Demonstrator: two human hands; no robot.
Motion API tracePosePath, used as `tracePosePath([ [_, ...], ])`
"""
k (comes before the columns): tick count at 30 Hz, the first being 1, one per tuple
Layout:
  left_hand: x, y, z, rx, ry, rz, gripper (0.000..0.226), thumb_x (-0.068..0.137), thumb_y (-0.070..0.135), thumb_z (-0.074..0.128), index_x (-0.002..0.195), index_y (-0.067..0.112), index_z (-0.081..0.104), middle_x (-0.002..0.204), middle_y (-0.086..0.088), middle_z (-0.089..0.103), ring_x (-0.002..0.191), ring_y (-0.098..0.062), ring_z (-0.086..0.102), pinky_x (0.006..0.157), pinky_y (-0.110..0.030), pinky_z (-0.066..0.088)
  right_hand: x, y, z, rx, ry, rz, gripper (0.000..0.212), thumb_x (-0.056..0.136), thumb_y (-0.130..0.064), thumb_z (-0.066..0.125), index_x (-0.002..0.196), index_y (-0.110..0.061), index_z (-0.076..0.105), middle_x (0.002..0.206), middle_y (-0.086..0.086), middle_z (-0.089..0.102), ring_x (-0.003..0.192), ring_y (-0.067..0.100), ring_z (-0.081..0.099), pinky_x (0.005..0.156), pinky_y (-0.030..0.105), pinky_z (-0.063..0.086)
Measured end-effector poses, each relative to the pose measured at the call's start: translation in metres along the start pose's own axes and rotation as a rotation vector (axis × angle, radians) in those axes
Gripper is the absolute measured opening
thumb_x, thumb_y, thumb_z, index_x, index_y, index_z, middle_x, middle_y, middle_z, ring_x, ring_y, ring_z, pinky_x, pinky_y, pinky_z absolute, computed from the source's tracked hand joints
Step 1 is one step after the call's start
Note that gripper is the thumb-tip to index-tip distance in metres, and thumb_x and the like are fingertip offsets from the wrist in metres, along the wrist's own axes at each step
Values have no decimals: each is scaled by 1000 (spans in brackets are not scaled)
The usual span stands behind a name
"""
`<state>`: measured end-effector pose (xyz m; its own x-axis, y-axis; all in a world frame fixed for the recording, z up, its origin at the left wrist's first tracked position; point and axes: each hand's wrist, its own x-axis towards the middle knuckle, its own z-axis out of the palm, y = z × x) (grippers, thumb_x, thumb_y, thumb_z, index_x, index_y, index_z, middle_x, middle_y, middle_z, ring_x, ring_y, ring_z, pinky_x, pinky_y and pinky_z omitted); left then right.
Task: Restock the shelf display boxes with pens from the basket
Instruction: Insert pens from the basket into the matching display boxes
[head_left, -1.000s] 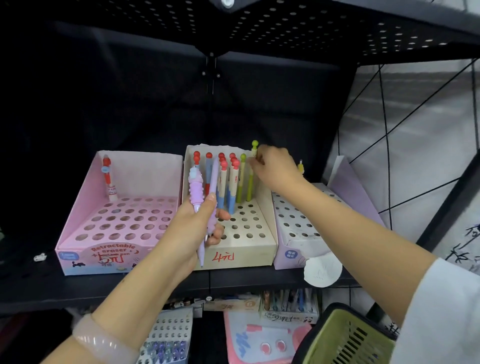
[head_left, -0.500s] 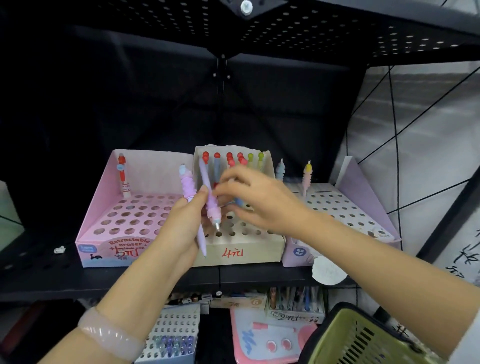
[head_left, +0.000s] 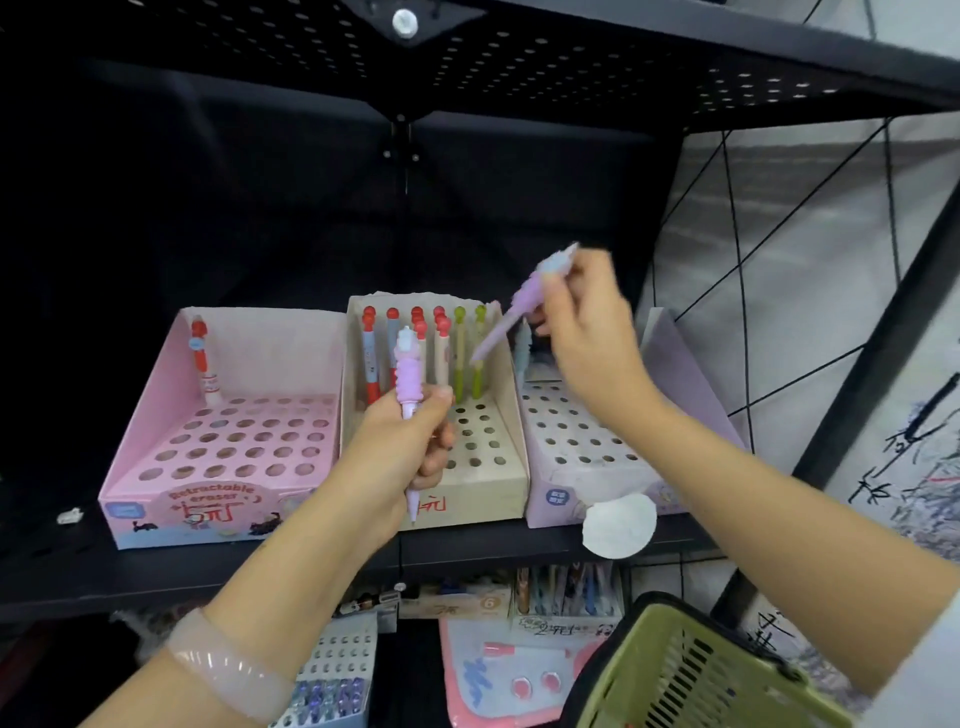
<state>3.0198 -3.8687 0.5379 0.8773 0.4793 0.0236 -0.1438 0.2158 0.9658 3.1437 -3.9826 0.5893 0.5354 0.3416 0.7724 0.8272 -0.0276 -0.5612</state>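
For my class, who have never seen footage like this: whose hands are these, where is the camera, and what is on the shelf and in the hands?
There is no machine here: a person wears a camera on the head, looking forward and down, so both arms reach in from below. The left hand grips a pink pen upright. The right hand pinches a purple pen, tilted, above the boxes. On the black shelf stand three display boxes with rows of holes: a pink box with one red pen, a beige box with a back row of red and green pens, and a lilac box to the right. A green basket sits at the bottom right.
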Motion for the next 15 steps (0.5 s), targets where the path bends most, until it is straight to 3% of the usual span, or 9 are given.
tracePosePath([
  [2,3,0,11,28,-16,3,11,94,14,50,84,11,48,55,-1,45,34,-5,31,30,-13,22,17,19,-24,-36,163,102,9,100,-28,38,99,-22,44,79,-8,62,63,-2,58,60,19,49],
  [4,7,1,22,15,-34,-16,9,95,19,49,91,11,48,57,-1,46,37,-6,33,31,-15,23,30,43,-47,-210,208,211,21,100,-30,36,107,-13,47,75,-8,57,62,3,57,61,29,52],
  [8,18,2,39,-72,-40,-92,20,97,24,39,87,9,47,50,-2,48,37,-9,35,34,-17,24,39,85,-78,-443,121,351,27,101,-29,32,110,-8,46,85,8,59,74,24,58,66,38,50],
  [12,28,-4,49,-29,-15,-45,17,97,18,41,87,10,52,50,1,52,38,-8,37,33,-17,29,38,109,-80,-517,37,348,17,101,-26,31,103,-12,40,81,2,55,68,17,52,53,26,37],
  [15,33,-10,49,-1,-29,-2,15,98,24,42,93,19,55,51,3,56,38,-9,38,33,-18,29,38,122,-78,-519,19,347,14,100,-24,30,98,-13,37,76,-2,52,65,12,50,52,25,35],
])
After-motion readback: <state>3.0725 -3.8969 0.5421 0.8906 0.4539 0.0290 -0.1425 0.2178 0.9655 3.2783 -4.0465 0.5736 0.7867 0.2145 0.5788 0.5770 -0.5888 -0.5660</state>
